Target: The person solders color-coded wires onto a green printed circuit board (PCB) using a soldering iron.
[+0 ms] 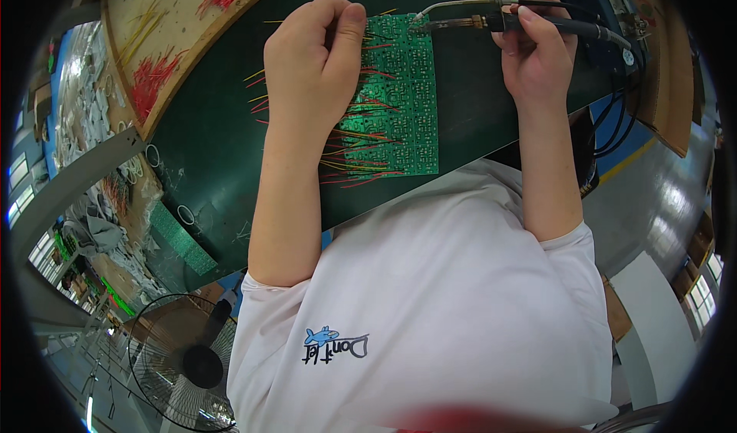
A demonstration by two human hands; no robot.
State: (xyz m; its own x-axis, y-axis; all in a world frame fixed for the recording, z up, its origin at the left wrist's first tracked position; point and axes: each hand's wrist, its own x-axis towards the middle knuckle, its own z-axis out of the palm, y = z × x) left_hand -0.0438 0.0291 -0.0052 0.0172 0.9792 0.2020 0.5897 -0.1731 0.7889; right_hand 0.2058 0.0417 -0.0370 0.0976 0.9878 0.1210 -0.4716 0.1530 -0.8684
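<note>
Wires appear to be getting soldered; the next move likely calls for a steady iron tip. A flat green circuit board lies on the smooth dark surface, thin wires fanning leftward. Beyond, the left hand is pinched closed, anything held hidden; the right hand grips a slim, metal-tipped soldering iron at the board's far end.

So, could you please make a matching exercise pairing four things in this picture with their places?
Things:
1. soldering iron
2. large green circuit board
3. heaped red wires
4. black fan

Places:
A. in the wood-edged tray
B. at the picture's lower left
C. partly hidden by the left hand
D. held in the right hand

Pairs: 1-D; 2-C; 3-A; 4-B
</note>
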